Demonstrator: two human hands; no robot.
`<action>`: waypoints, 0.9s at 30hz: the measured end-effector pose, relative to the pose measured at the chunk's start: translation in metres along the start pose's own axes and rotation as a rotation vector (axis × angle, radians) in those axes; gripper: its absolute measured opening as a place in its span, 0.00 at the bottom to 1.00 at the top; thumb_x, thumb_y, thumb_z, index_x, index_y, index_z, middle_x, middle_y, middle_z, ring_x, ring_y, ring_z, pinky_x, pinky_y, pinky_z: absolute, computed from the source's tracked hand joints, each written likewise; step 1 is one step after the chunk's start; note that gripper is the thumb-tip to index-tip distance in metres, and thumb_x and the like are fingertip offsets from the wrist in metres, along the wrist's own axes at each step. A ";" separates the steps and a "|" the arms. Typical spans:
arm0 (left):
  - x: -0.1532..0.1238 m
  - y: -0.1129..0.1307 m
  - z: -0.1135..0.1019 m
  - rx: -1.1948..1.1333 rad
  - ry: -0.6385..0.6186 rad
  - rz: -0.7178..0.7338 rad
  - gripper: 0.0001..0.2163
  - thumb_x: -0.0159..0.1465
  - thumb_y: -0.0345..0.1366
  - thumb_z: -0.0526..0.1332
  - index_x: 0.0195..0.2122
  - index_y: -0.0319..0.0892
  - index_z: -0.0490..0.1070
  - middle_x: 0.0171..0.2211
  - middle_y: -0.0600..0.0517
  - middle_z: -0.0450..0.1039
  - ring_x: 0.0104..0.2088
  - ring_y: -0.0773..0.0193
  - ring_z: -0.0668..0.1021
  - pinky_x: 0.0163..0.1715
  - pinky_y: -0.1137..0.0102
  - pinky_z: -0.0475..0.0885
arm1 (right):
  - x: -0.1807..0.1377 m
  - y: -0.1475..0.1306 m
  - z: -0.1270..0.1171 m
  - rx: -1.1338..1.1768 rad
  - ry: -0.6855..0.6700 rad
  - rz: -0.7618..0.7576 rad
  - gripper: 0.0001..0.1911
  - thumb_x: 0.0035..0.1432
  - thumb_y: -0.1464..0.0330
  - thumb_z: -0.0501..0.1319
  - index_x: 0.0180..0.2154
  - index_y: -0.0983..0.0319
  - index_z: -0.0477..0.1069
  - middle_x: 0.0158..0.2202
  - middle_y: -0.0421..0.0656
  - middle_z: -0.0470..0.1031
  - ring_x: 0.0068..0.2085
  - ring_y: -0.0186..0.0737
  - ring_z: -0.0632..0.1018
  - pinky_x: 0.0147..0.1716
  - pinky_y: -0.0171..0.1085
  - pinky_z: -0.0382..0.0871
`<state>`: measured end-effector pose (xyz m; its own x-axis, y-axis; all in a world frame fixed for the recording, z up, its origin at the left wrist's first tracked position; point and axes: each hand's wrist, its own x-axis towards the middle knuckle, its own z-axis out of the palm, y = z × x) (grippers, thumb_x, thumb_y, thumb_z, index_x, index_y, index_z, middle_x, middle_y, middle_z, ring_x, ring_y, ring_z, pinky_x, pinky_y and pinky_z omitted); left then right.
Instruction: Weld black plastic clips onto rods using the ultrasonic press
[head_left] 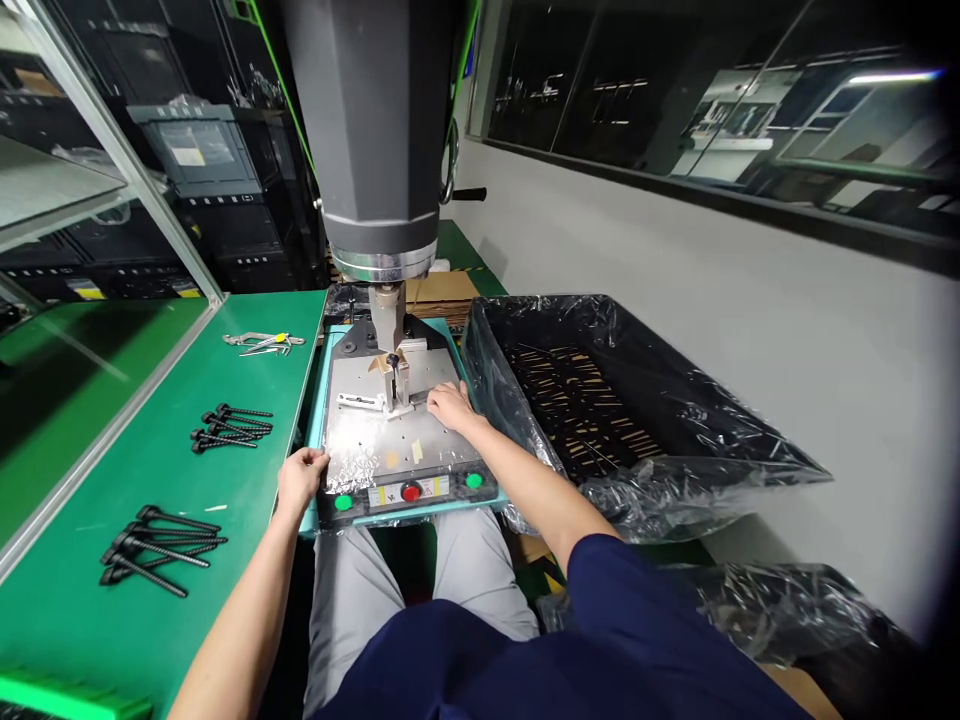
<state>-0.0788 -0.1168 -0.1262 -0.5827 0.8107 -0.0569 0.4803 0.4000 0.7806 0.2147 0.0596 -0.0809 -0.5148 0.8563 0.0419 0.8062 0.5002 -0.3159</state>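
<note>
My left hand point(301, 482) is closed at the left edge of the machine base point(360, 460), its fingertips curled against that edge. On the metal plate point(442, 440), my right hand point(451, 406) lies with bent fingers, close together, at the right side of a small clamping fixture point(397, 385). Whatever those fingers may hold is hidden. A dark screw head shows at the top of the fixture, directly under the machine's press head point(387, 315). Along the front of the base sit a red button point(411, 492) and two green buttons point(343, 502).
Two groups of long black screws point(161, 545) lie on the green table point(247, 580) at left, with pliers point(264, 340) and hex keys behind them. To the right stands a plastic-lined bin point(720, 420) holding many dark screws. The large grey machine head point(360, 120) hangs above the plate.
</note>
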 end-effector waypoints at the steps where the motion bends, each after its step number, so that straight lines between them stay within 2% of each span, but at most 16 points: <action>1: -0.003 0.001 -0.002 -0.051 0.005 0.019 0.12 0.52 0.45 0.65 0.29 0.41 0.74 0.28 0.48 0.76 0.29 0.59 0.74 0.30 0.68 0.65 | -0.004 0.000 -0.004 0.016 0.026 -0.016 0.08 0.62 0.71 0.57 0.33 0.60 0.75 0.42 0.46 0.77 0.53 0.47 0.70 0.62 0.57 0.43; 4: -0.009 0.015 -0.011 -0.327 0.017 0.052 0.15 0.52 0.48 0.66 0.29 0.40 0.73 0.24 0.52 0.71 0.24 0.65 0.69 0.25 0.71 0.62 | -0.013 0.002 -0.028 0.090 0.150 -0.060 0.07 0.62 0.71 0.56 0.35 0.59 0.73 0.37 0.42 0.78 0.44 0.42 0.74 0.63 0.54 0.43; 6: -0.006 0.033 -0.020 -0.493 -0.004 0.052 0.16 0.52 0.49 0.67 0.31 0.41 0.71 0.21 0.56 0.68 0.20 0.70 0.64 0.21 0.73 0.57 | -0.013 0.004 -0.051 0.150 0.233 -0.063 0.06 0.60 0.70 0.57 0.35 0.58 0.73 0.33 0.39 0.78 0.38 0.40 0.75 0.61 0.50 0.49; 9: 0.008 0.065 -0.034 -0.578 -0.079 0.044 0.16 0.51 0.48 0.68 0.31 0.41 0.70 0.19 0.58 0.65 0.17 0.73 0.60 0.18 0.75 0.53 | -0.001 0.005 -0.084 0.203 0.285 -0.047 0.05 0.57 0.71 0.59 0.34 0.58 0.73 0.30 0.38 0.77 0.34 0.39 0.75 0.51 0.41 0.60; 12: 0.026 0.091 -0.041 -0.579 -0.122 0.010 0.17 0.47 0.46 0.69 0.29 0.40 0.69 0.21 0.56 0.69 0.16 0.75 0.59 0.16 0.75 0.52 | 0.019 0.005 -0.104 0.244 0.275 -0.026 0.05 0.54 0.73 0.59 0.32 0.59 0.74 0.29 0.39 0.77 0.32 0.38 0.75 0.38 0.35 0.63; 15: 0.043 0.108 -0.044 -0.605 -0.102 -0.014 0.19 0.45 0.46 0.70 0.31 0.39 0.69 0.24 0.53 0.73 0.16 0.75 0.60 0.16 0.75 0.52 | 0.039 0.008 -0.112 0.317 0.261 -0.006 0.05 0.53 0.73 0.60 0.32 0.61 0.75 0.29 0.39 0.77 0.31 0.37 0.75 0.31 0.32 0.62; 18: 0.058 0.123 -0.044 -0.628 -0.084 0.018 0.19 0.44 0.46 0.70 0.30 0.40 0.68 0.25 0.52 0.75 0.16 0.74 0.62 0.16 0.76 0.53 | 0.058 0.016 -0.116 0.328 0.259 0.024 0.06 0.53 0.73 0.60 0.32 0.62 0.76 0.29 0.39 0.78 0.30 0.36 0.75 0.29 0.31 0.62; 23: 0.088 0.152 -0.039 -0.608 -0.107 0.071 0.18 0.43 0.44 0.70 0.29 0.39 0.68 0.22 0.53 0.73 0.16 0.75 0.59 0.16 0.75 0.52 | 0.087 0.030 -0.125 0.272 0.260 0.086 0.07 0.54 0.73 0.60 0.34 0.63 0.77 0.31 0.42 0.79 0.32 0.37 0.76 0.30 0.31 0.63; 27: 0.114 0.162 -0.028 -0.590 -0.129 0.082 0.17 0.43 0.43 0.69 0.29 0.39 0.69 0.23 0.52 0.74 0.16 0.75 0.59 0.18 0.75 0.53 | 0.103 0.041 -0.124 0.227 0.225 0.108 0.05 0.55 0.72 0.62 0.33 0.62 0.78 0.33 0.43 0.80 0.33 0.38 0.77 0.32 0.32 0.64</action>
<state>-0.0854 0.0287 0.0112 -0.4576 0.8887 -0.0283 0.0540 0.0596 0.9968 0.2306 0.1841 0.0283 -0.3322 0.9224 0.1972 0.7542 0.3853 -0.5317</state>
